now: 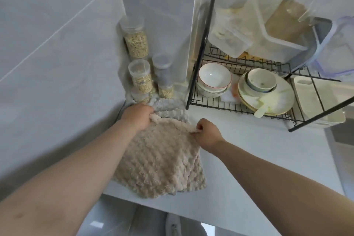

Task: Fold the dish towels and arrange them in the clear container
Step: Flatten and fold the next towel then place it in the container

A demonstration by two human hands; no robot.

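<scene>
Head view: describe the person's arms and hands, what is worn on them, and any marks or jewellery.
Both the left hand and the right hand are bare: no gloves, no rings that show. The left forearm and right forearm are bare too, with no sleeve, watch or bracelet anywhere in frame.

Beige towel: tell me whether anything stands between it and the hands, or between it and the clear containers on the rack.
Nothing parts them: the left hand and right hand both pinch the far edge of the beige towel. Toward the clear containers, the rack's black side frame stands between.
</scene>
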